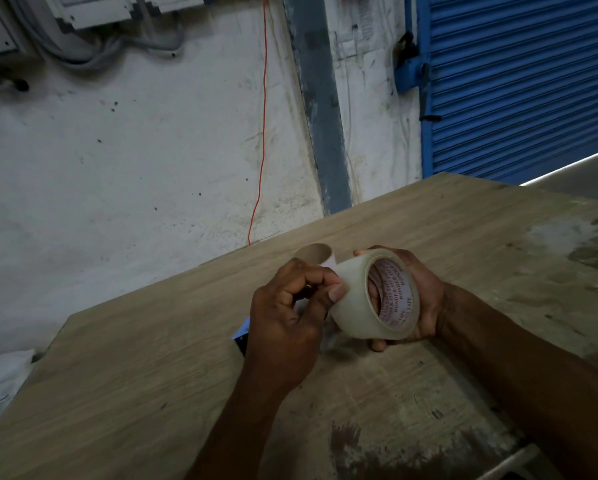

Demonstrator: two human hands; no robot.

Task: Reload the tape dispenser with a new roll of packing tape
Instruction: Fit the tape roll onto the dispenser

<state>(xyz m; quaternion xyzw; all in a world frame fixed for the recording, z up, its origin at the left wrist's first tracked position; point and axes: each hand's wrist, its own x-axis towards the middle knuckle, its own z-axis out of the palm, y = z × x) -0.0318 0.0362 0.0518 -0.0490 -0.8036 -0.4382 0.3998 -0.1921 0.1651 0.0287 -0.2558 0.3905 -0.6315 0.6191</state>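
Observation:
A full roll of clear packing tape [363,299], its cardboard core printed in red, is held above the wooden table [152,375]. My right hand [418,299] grips the roll from the right, fingers wrapped round its rim. My left hand [290,313] has curled fingers, and its thumb and fingertips press on the roll's outer tape surface. An empty brown cardboard core [313,254] stands on the table just behind my left hand. A blue and black part, perhaps the dispenser [242,336], peeks out beneath my left hand; most of it is hidden.
The table's far edge runs diagonally along a stained white wall [134,150], where a red wire [262,133] hangs down. A blue roller shutter [519,84] is at the upper right. A white bag [3,379] lies left of the table.

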